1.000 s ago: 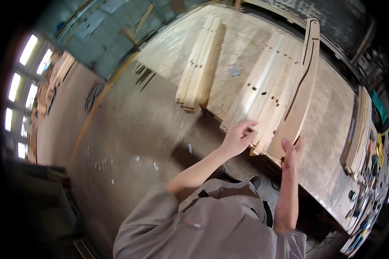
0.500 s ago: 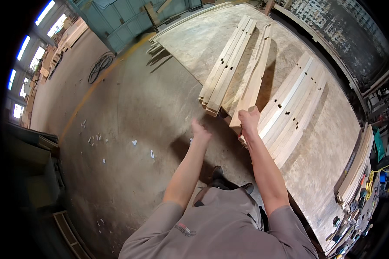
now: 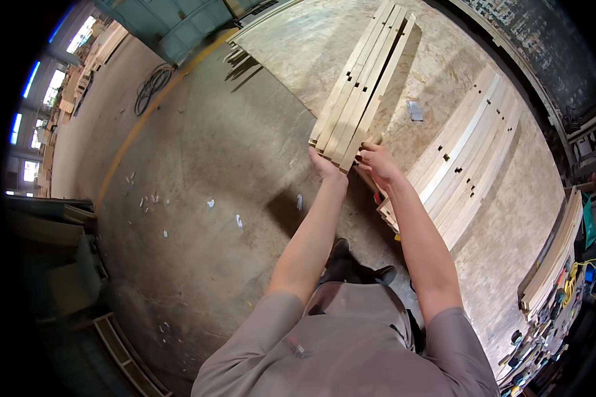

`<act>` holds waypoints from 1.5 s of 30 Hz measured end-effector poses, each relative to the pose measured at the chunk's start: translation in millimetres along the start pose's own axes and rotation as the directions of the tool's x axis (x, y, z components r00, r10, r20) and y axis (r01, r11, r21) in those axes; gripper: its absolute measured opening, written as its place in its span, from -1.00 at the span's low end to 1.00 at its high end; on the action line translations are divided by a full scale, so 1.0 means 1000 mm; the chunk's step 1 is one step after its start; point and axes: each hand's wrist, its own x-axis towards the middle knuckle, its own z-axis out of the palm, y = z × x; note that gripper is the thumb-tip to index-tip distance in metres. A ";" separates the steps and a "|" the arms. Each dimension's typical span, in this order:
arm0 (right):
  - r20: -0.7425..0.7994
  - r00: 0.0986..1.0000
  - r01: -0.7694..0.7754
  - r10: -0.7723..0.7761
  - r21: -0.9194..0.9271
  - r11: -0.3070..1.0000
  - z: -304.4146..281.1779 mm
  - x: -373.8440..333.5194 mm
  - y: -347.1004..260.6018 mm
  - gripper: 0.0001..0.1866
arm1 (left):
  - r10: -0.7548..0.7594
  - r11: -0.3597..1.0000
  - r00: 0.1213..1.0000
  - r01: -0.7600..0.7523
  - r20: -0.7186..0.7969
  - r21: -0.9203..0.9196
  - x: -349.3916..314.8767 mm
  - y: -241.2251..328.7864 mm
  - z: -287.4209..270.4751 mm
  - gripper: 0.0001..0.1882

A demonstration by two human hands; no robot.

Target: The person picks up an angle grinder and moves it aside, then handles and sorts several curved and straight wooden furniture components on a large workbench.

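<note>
A stack of long pale wooden slats (image 3: 363, 83) with square notches lies on a large chipboard tabletop (image 3: 311, 46). My left hand (image 3: 326, 165) presses flat against the stack's near end, at its left corner. My right hand (image 3: 377, 161) grips the near end of the rightmost slat (image 3: 392, 73), which lies along the stack's right side. A second, wider stack of notched slats (image 3: 469, 155) lies to the right of my right forearm.
A small grey block (image 3: 414, 110) lies on the board between the two stacks. More slats (image 3: 553, 258) and tools (image 3: 553, 314) line the right edge. A coiled cable (image 3: 151, 85) lies on the concrete floor (image 3: 198, 218) at left. My shoes (image 3: 351, 268) show below.
The slat my right hand carried over from the right stack now lies against the left stack. Both hands have come together at that stack's near end.
</note>
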 end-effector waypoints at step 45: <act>-0.966 -0.094 -0.583 -0.240 -0.142 0.800 -0.489 -0.569 0.091 -0.29 | -0.366 0.194 0.905 -0.152 0.215 0.969 -0.348 -0.129 -0.109 -0.87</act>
